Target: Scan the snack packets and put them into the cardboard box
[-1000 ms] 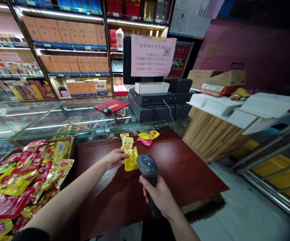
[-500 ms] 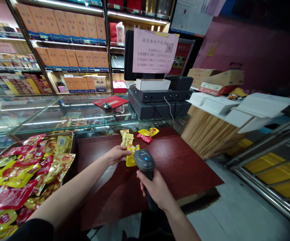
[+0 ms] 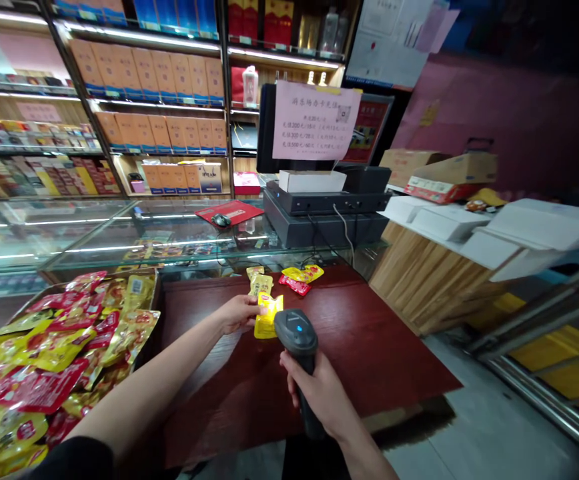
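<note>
My left hand pinches the left edge of a yellow snack packet above the dark red board. A bright patch of light shows on the packet's face. My right hand is wrapped round the handle of a dark grey barcode scanner; a blue light glows on its top. The scanner's head is close to the packet's right side. Just behind lie pale gold packets, and right of them a yellow packet partly covers a red packet.
A box heaped with snack packets stands at the left. Behind is a glass counter with a mouse on a red pad. A monitor with a paper sign stands behind. White boxes sit on a wooden counter at right.
A bright glow has appeared on the yellow packet in my left hand. The view has tilted up slightly, so the scene sits lower and further right. Both hands keep their holds.
</note>
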Tool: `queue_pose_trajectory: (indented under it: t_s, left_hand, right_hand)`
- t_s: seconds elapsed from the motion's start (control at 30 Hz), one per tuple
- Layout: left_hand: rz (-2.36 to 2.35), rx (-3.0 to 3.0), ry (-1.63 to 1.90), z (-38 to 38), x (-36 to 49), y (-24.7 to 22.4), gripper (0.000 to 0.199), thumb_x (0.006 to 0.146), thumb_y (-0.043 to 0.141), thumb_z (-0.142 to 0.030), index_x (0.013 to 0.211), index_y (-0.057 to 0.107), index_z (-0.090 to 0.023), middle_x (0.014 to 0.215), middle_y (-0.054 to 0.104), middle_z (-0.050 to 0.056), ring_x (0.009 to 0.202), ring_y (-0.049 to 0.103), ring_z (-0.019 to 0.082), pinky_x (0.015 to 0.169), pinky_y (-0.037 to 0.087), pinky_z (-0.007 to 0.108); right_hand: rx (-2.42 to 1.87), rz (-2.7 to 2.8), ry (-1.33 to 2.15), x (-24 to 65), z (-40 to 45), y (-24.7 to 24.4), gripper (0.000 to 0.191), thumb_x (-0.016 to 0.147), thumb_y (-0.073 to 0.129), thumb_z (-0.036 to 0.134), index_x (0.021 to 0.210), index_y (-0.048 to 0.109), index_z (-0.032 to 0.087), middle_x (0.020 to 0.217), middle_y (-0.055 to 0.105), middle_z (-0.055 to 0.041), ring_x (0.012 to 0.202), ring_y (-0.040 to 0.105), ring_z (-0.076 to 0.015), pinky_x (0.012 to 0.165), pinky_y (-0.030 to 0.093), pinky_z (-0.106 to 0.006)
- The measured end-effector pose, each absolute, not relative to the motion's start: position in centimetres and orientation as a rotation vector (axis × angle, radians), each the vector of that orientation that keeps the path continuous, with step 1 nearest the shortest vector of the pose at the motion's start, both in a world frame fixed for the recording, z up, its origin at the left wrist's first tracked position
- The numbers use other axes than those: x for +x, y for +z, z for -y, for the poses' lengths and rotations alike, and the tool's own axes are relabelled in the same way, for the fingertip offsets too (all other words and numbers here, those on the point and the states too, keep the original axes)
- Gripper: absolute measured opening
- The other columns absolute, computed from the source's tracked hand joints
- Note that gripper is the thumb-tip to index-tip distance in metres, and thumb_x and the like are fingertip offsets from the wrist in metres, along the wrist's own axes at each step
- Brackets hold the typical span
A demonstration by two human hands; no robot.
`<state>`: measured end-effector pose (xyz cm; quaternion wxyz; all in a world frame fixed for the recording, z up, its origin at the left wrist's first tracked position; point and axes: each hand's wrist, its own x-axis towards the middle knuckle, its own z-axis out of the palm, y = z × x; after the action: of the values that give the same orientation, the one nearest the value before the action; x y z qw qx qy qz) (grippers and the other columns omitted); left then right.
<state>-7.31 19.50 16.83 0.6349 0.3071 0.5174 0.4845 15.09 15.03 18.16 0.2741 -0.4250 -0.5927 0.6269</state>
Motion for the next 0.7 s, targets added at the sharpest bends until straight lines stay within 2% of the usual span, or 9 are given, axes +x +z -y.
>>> queue_pose_trajectory:
  t_s: [0.2, 0.3, 0.47, 0.7]
  left_hand:
    - [-1.321, 0.808, 1.301, -16.4, -11.1, 20.4, 0.052, 0.051, 0.089, -0.035, 0.096, 0.075, -0.014, 0.093, 0.076, 0.009, 0.083, 0.069, 0.019, 0.077, 0.052, 0.028]
    - [-1.454, 0.879, 1.374, -12.2, -14.8, 22.9, 0.052, 0.053, 0.088, -0.039, 0.097, 0.075, -0.014, 0.091, 0.076, 0.007, 0.085, 0.069, 0.02, 0.078, 0.051, 0.029]
    - [-1.772, 0.841, 1.523, -4.0, -21.3, 27.0, 0.052, 0.052, 0.088, -0.042, 0.095, 0.075, -0.015, 0.087, 0.076, 0.006, 0.08, 0.069, 0.019, 0.071, 0.05, 0.027]
    - [-2.188, 0.738, 1.752, 3.6, -26.3, 30.2, 0.077, 0.048, 0.088, -0.046, 0.116, 0.068, -0.016, 0.104, 0.074, 0.012, 0.096, 0.068, 0.026, 0.08, 0.052, 0.034]
  right_hand:
    - [-1.105, 1.694, 1.687, 13.8, -14.9, 17.9, 0.056, 0.073, 0.064, 0.069, 0.09, 0.051, 0.017, 0.05, 0.054, 0.0066, 0.039, 0.049, -0.0101, 0.04, 0.04, -0.022]
    - [-1.034, 1.756, 1.754, 12.3, -14.4, 17.7, 0.055, 0.073, 0.064, 0.068, 0.09, 0.051, 0.017, 0.051, 0.054, 0.0066, 0.04, 0.05, -0.0102, 0.042, 0.041, -0.022]
    - [-0.974, 1.812, 1.823, 9.5, -12.9, 17.7, 0.055, 0.073, 0.064, 0.069, 0.087, 0.052, 0.017, 0.051, 0.055, 0.0059, 0.04, 0.05, -0.0104, 0.041, 0.038, -0.022]
    - [-0.84, 1.922, 1.835, 6.9, -11.4, 18.2, 0.052, 0.071, 0.064, 0.068, 0.083, 0.053, 0.018, 0.047, 0.053, 0.0058, 0.036, 0.047, -0.0103, 0.039, 0.035, -0.023]
